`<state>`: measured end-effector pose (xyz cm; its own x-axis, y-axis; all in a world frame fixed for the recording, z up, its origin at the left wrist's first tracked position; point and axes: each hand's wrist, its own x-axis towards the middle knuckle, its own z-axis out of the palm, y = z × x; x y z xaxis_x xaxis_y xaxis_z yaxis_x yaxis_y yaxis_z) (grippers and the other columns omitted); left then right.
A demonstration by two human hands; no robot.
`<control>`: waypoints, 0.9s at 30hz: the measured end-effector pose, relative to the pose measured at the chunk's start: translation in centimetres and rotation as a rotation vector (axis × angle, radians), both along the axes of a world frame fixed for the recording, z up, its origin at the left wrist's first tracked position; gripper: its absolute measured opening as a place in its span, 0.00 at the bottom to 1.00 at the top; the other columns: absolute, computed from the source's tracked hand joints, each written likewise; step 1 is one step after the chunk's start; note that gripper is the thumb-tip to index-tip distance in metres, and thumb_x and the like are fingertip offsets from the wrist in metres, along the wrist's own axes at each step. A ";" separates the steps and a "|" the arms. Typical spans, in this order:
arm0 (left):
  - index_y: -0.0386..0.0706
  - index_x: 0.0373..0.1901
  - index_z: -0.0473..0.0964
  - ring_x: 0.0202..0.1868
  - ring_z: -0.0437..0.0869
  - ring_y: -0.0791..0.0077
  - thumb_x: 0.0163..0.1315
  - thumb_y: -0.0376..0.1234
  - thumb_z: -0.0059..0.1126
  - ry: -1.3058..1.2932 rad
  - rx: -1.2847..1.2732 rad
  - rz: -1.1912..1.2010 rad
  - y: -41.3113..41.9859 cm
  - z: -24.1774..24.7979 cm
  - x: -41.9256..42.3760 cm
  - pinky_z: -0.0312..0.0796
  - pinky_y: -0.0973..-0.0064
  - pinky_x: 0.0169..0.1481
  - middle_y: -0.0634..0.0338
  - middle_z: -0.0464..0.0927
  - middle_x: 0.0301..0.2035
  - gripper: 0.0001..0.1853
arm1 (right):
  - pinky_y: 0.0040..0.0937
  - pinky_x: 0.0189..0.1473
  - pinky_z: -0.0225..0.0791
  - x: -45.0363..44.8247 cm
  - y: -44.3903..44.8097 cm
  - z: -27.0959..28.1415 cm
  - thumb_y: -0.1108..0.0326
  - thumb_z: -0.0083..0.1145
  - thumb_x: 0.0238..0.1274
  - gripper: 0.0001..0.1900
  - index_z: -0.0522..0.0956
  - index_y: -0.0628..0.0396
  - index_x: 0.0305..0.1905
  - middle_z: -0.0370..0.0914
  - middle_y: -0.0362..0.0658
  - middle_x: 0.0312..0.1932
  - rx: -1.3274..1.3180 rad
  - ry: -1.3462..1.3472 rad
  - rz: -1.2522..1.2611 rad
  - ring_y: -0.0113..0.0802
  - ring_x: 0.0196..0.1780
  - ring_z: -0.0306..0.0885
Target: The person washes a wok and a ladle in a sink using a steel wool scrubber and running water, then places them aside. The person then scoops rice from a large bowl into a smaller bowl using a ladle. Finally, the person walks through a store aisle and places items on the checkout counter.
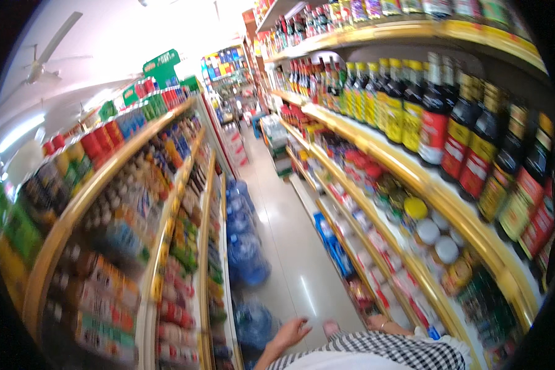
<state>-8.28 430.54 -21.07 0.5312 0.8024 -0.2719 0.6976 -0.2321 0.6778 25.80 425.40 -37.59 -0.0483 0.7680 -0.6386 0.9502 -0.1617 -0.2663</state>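
My left hand [294,331] hangs low over the aisle floor, its fingers loosely bent and holding nothing. Large blue water jugs [255,323] stand on the floor to its left. My right hand [380,323] is at the foot of the right-hand shelving, beside the packaged goods [360,296] on the lowest shelf. Blur hides its fingers, and no object shows in it. Below both hands spreads a black-and-white checked garment [374,349] with a white front.
Dark sauce bottles [434,125] line the right shelf, above jars [428,231]. Drink cans [92,145] and cartons [104,305] fill the left shelves. A tiled aisle floor [277,231] runs between; stacked boxes [274,132] narrow it farther on. A ceiling fan [37,71] hangs upper left.
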 end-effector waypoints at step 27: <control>0.35 0.50 0.71 0.48 0.77 0.51 0.58 0.42 0.55 -0.059 0.109 0.078 101.8 0.5 -7.0 0.69 0.61 0.52 0.43 0.76 0.45 0.24 | 0.42 0.55 0.66 -5.0 97.3 -2.3 0.61 0.51 0.49 0.22 0.76 0.56 0.50 0.76 0.55 0.48 0.055 -0.004 -0.122 0.51 0.52 0.74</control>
<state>-15.31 532.29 -20.56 0.4789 0.8648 -0.1513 0.6763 -0.2535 0.6916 20.81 522.72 -39.84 0.0505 0.8019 -0.5953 0.9254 -0.2617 -0.2741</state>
